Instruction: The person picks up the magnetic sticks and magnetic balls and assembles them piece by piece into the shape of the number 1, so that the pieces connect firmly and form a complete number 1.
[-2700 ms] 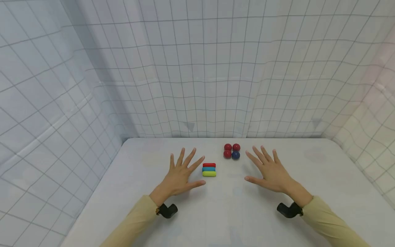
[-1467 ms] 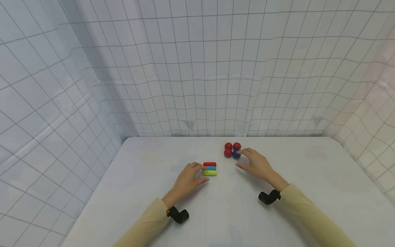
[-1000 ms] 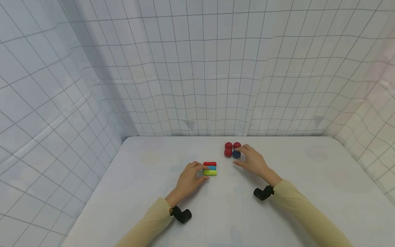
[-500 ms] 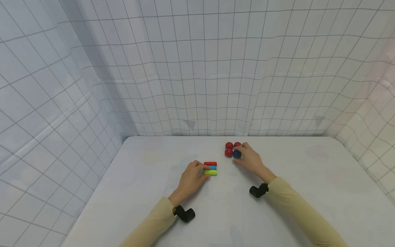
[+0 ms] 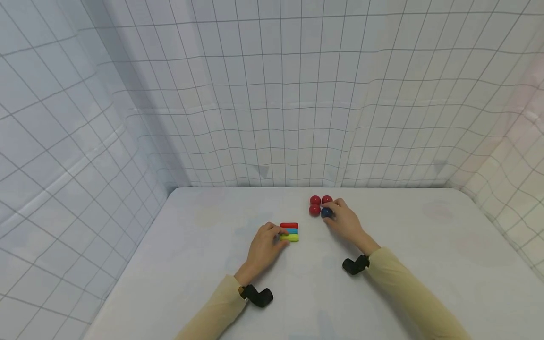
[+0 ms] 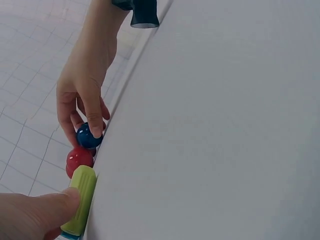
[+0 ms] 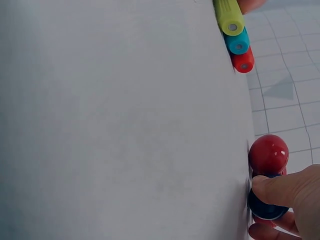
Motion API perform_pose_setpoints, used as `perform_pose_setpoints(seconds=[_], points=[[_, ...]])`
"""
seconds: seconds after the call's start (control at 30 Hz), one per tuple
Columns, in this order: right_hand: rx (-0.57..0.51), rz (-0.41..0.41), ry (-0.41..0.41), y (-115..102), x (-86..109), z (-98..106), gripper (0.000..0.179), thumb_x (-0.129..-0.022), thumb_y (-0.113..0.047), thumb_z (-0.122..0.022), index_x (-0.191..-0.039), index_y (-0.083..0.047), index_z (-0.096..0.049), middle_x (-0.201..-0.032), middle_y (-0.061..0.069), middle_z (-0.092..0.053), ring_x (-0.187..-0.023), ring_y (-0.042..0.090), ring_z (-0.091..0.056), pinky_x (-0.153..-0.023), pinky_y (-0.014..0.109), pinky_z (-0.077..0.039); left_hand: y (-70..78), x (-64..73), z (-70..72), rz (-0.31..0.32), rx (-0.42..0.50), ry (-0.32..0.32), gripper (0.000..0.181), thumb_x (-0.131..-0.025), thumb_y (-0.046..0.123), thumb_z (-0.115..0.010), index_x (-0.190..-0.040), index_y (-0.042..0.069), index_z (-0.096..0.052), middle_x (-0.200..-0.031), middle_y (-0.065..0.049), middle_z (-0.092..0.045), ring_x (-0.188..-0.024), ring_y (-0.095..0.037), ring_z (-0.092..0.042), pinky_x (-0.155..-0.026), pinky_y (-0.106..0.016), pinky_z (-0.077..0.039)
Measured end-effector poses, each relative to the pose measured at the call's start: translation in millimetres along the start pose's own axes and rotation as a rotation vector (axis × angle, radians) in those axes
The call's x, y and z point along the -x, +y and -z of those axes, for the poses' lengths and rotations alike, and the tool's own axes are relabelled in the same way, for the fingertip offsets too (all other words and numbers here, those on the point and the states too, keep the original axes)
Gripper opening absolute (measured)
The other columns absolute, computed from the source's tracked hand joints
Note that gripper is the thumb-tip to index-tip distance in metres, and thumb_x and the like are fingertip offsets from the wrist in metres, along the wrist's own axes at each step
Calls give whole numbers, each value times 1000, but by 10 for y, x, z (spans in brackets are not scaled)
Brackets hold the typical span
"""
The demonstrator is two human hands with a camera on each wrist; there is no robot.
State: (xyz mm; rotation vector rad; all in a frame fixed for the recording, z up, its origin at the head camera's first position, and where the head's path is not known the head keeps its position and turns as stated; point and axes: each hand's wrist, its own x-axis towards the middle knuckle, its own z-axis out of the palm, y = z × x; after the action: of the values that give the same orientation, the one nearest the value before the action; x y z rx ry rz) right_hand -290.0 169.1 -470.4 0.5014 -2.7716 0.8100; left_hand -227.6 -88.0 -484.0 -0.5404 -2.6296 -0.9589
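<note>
My left hand (image 5: 261,248) pinches the yellow-green stick (image 5: 292,238), its thumb (image 6: 62,204) against the stick's near side. Right behind that stick lie a light-blue stick (image 5: 293,231) and a red stick (image 5: 289,225), side by side. Round grey ends show on the sticks in the right wrist view. Further right, my right hand (image 5: 346,223) pinches a dark blue ball (image 5: 326,212) between thumb and fingers. Red balls stand beside it: one to its left (image 5: 314,210), one at the back left (image 5: 315,200) and one behind, partly hidden by fingers (image 5: 327,199).
Sticks and balls sit on a white table (image 5: 204,217), toward its back edge. A white grid-patterned curtain (image 5: 272,118) hangs behind and at both sides. Each wrist carries a black camera mount, the left one (image 5: 259,296) and the right one (image 5: 354,265).
From spread and flat, both hands have moved inward and curled their fingers. The left has taken hold of the yellow-green stick, the right of the dark blue ball. Sticks and balls keep their places.
</note>
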Motion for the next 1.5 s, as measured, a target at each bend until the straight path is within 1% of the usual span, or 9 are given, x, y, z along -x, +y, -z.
perform_pose_setpoints(seconds=[0.13,0.33,0.63,0.87,1.0,1.13,1.37,1.5], points=[[-45,-12,15,36,22,-7,39,-83,-9,-72,-120,-4,-62,-105,15,-51,-82,22,-52,-68,38,-46,-16,13,-36,-6,15,29,16,-80,21,-77,-94,16,-71,-89,3,-56,-79,-13,-49,-70,-29,-43],[-82,17,53,70,43,-1,37,-82,-9,-74,-116,-2,-63,-102,14,-53,-83,24,-54,-71,40,-47,-31,17,-61,-17,30,64,15,-80,19,-78,-92,16,-71,-87,3,-56,-77,-12,-48,-69,-29,-43],[-143,6,73,110,67,-13,39,-80,-10,-75,-116,-1,-63,-101,14,-54,-86,25,-53,-74,41,-46,-23,18,-61,-7,45,60,14,-80,19,-77,-92,16,-71,-86,4,-55,-76,-12,-49,-68,-29,-44],[-180,-16,92,172,99,-54,40,-79,-13,-77,-115,-1,-64,-95,11,-55,-83,22,-50,-72,38,-43,-34,38,-72,-9,78,55,13,-80,18,-77,-91,16,-70,-86,4,-54,-74,-12,-50,-66,-28,-44],[-203,-3,117,196,118,-70,39,-78,-12,-78,-113,-2,-64,-92,9,-55,-81,21,-49,-71,37,-42,-46,38,-84,-3,92,52,14,-80,17,-77,-92,16,-70,-86,5,-53,-74,-13,-50,-65,-27,-43],[-222,13,141,202,124,-84,39,-77,-12,-79,-112,-2,-64,-94,10,-57,-82,23,-51,-72,38,-43,-48,27,-85,-6,107,61,14,-80,17,-77,-92,16,-69,-87,5,-54,-74,-14,-51,-66,-28,-44],[-271,-6,148,224,156,-128,38,-78,-14,-78,-111,-3,-64,-106,14,-62,-95,27,-57,-83,44,-46,-53,43,-85,-10,102,65,16,-80,17,-77,-93,14,-69,-86,3,-53,-74,-15,-51,-65,-27,-43],[-298,-19,147,230,178,-140,35,-78,-15,-78,-108,-5,-63,-103,11,-63,-93,26,-58,-83,43,-45,-56,60,-89,-9,103,60,18,-80,18,-77,-96,12,-71,-85,2,-53,-73,-13,-50,-64,-27,-42]])
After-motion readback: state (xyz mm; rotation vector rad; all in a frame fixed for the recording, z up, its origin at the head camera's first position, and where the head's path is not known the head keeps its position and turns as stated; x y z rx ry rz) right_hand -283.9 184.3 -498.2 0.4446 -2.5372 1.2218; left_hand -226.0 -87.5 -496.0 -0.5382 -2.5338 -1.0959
